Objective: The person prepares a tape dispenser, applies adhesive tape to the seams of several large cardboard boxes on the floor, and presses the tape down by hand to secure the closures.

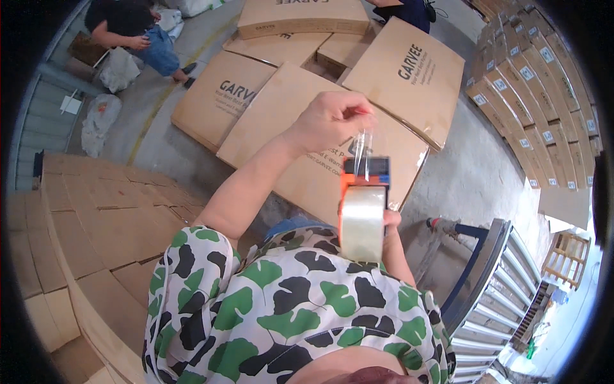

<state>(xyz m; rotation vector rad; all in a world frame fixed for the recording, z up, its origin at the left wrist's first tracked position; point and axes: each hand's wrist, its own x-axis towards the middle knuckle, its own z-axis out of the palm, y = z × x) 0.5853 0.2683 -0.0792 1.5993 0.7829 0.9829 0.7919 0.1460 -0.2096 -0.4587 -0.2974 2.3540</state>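
My left hand point(338, 121) is closed, pinching the loose end of a strip of clear packing tape point(363, 150). The strip runs down to an orange and black tape dispenser point(366, 168) carrying a wide roll of clear tape point(362, 224). My right hand point(391, 219) grips the dispenser from behind; most of its fingers are hidden by the roll. Below both hands lies a large flat brown carton point(281, 121) with dark print, partly covered by my arm and the dispenser.
More flat cartons point(416, 83) lie around it. Stacked cartons point(524, 96) stand at right, a roller conveyor point(492, 307) at lower right, a pallet point(566, 259) beyond. Flattened cardboard point(115, 217) fills the left. A person point(137, 35) stands at far left, another point(409, 11) at the top.
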